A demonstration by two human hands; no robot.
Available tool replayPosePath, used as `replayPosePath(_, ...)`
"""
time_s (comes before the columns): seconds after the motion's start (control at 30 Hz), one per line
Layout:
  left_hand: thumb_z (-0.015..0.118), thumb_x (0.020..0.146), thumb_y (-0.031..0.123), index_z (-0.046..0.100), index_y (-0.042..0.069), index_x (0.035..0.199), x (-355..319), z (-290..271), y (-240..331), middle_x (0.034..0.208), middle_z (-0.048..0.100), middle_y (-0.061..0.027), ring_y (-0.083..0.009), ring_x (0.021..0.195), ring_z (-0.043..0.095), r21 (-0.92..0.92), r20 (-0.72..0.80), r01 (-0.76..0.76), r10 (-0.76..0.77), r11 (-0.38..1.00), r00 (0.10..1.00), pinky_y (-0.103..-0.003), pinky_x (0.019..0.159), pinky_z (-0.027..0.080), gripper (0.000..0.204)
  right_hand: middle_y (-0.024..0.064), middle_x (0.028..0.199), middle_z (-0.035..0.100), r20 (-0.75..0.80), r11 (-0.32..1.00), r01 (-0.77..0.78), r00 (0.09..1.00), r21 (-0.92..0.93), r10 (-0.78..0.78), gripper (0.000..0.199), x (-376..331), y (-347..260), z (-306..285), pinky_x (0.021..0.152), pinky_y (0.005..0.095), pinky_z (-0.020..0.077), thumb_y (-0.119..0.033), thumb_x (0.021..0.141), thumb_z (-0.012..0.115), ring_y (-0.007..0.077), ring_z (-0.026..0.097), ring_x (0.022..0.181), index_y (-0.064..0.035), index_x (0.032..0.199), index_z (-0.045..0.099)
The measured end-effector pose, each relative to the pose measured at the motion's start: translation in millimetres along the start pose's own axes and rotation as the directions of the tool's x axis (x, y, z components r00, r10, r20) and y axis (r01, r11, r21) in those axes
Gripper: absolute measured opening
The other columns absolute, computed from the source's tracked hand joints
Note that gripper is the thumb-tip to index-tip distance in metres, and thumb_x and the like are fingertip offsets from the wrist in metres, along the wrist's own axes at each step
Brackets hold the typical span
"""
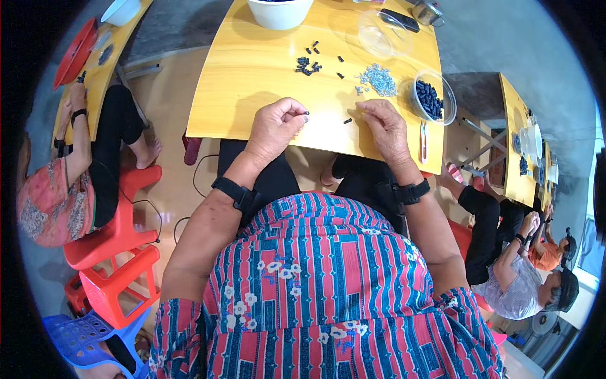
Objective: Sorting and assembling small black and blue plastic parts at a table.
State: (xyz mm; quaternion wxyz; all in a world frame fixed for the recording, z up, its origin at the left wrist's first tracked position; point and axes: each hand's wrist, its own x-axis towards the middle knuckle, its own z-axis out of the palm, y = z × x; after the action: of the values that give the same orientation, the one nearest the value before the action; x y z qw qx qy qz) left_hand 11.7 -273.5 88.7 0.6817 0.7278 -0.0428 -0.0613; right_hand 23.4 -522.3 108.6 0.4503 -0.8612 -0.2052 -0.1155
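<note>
My left hand (278, 124) hovers over the near part of the yellow table (252, 76), with its fingertips pinched on a small black part (307, 114). My right hand (385, 126) rests on the table to the right, fingers curled down near another loose small black piece (348, 120); whether it holds anything is hidden. Farther back lie a cluster of small black parts (308, 64) and a heap of small silvery parts (377, 79). A clear bowl (433, 98) holding several black parts stands just right of my right hand.
A white bowl (279, 11), an empty clear container (377, 33), a black phone (399, 19) and a metal cup (429, 9) stand at the table's far edge. Pliers (423, 142) lie near the right edge. Other people sit at tables to the left and right; red stools (117, 252) stand at left.
</note>
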Motion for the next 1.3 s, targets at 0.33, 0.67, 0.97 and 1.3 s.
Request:
replayPosePath(0.33, 0.067, 0.087, 0.004, 0.064, 0.001, 0.09, -1, 2, 0, 0.077, 0.063, 0.0019, -0.0026, 0.065, 0.054, 0.128, 0.005, -0.074, 0.074, 0.989, 0.997, -0.019, 0.058, 0.047, 0.005, 0.0088, 0.083, 0.062, 0.123, 0.953, 0.032, 0.992, -0.303, 0.006, 0.011, 0, -8, 11, 0.073, 0.0379, 0.0524, -0.008, 0.076, 0.066, 0.029, 0.061, 0.082, -0.0109, 0.087, 0.069)
replayPosePath(0.67, 0.068, 0.086, 0.003, 0.064, 0.0, 0.092, -2, -1, 2, 0.081, 0.066, 0.001, -0.004, 0.073, 0.06, 0.151, 0.055, -0.051, 0.043, 0.987, 0.998, -0.02, 0.07, 0.051, 0.008, 0.0163, 0.089, 0.06, 0.148, 0.946, -0.053, 0.983, -0.318, 0.105, 0.008, 6, -19, 24, 0.075, 0.0429, 0.0506, -0.011, 0.085, 0.06, 0.0367, 0.061, 0.084, -0.0062, 0.092, 0.062)
replayPosePath(0.97, 0.066, 0.087, 0.002, 0.066, 0.0, 0.093, -1, -1, 0, 0.083, 0.067, 0.0003, -0.0042, 0.074, 0.06, 0.042, 0.062, -0.052, 0.05, 0.998, 0.997, -0.02, 0.07, 0.051, 0.007, 0.0213, 0.092, 0.061, 0.344, 0.996, -0.06, 0.936, -0.069, 0.08, 0.014, 21, -36, 35, 0.076, 0.0444, 0.0486, -0.006, 0.09, 0.053, 0.0414, 0.06, 0.088, -0.0025, 0.103, 0.051)
replayPosePath(1.3, 0.068, 0.085, 0.003, 0.066, 0.0, 0.093, -1, -4, 2, 0.081, 0.065, 0.0003, -0.0046, 0.072, 0.058, 0.15, 0.057, -0.082, 0.074, 0.985, 0.996, -0.02, 0.068, 0.05, 0.008, 0.0221, 0.093, 0.061, 0.408, 0.995, -0.041, 0.91, -0.091, 0.075, 0.014, 28, -40, 34, 0.076, 0.0453, 0.0483, -0.007, 0.091, 0.053, 0.0429, 0.06, 0.089, -0.0025, 0.104, 0.05)
